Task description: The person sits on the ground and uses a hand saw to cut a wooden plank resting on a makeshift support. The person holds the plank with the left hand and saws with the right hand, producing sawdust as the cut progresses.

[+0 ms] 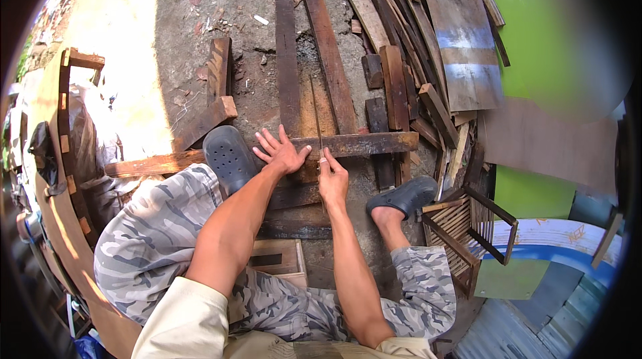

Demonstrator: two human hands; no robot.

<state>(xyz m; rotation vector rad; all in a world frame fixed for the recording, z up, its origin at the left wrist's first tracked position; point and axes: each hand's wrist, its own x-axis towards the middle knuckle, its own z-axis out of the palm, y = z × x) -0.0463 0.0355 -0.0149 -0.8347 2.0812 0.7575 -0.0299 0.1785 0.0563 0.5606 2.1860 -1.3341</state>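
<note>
A long wooden beam [374, 143] lies crosswise in front of me over other timbers. My left hand [286, 157] rests on it with its fingers spread flat, beside my dark clog [229, 158], which also presses on the wood. Closed fingers of my right hand [333, 184] grip a handsaw [315, 108] just right of the left hand. Its thin dark blade shows edge-on, crossing the beam and pointing away from me. The saw's handle is mostly hidden by the right hand.
Two long planks [287, 51] stretch away from me on the rough ground. Stacked boards [401, 18] and short blocks [394, 84] lie to the right. A small slatted wooden frame [455, 218] stands by my right foot. A short post [219, 68] stands at the left.
</note>
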